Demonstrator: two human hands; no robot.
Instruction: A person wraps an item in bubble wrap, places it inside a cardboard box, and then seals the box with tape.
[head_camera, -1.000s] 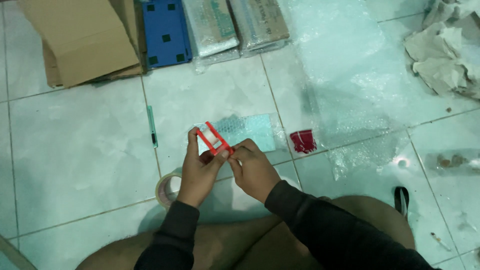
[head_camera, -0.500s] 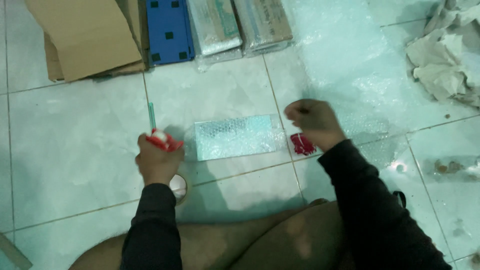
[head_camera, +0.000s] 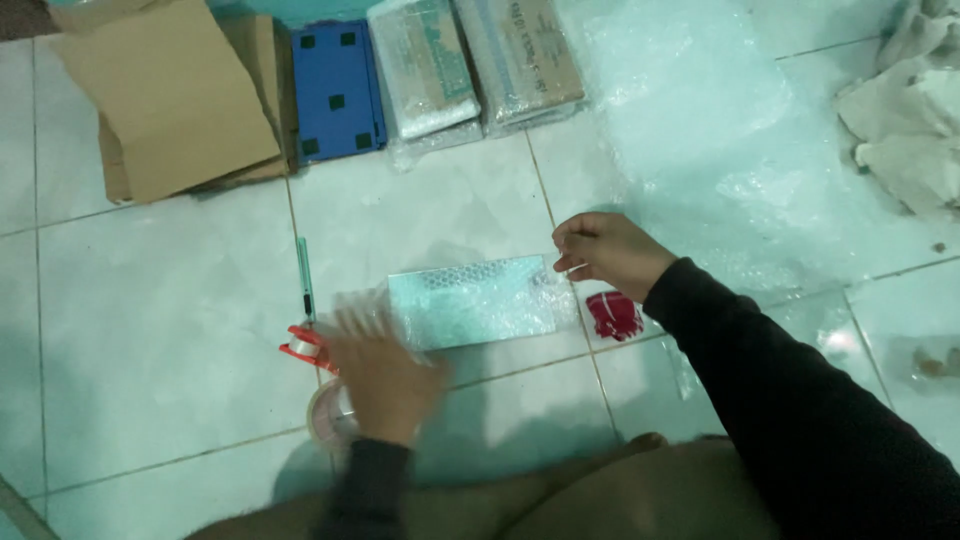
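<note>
A flat rectangular box wrapped in bubble wrap (head_camera: 480, 300) lies on the tiled floor in front of me. My left hand (head_camera: 385, 375) is blurred, with its fingers spread at the box's left end and nothing in it. Just left of it a small red tape dispenser (head_camera: 303, 346) lies on the floor, and a roll of clear tape (head_camera: 328, 418) sits beside the wrist. My right hand (head_camera: 605, 250) is at the box's upper right corner, its fingertips pinched on a small clear strip (head_camera: 571, 266).
A small red object (head_camera: 613, 315) lies right of the box and a green pen (head_camera: 305, 275) left of it. At the back are flattened cardboard (head_camera: 170, 90), a blue box (head_camera: 338, 90), two wrapped packages (head_camera: 470, 55), a bubble wrap sheet (head_camera: 700, 130) and crumpled paper (head_camera: 910, 120).
My left hand has set the red dispenser down and moved right to the box's left end. My right hand has moved from the red object to the box's upper right corner.
</note>
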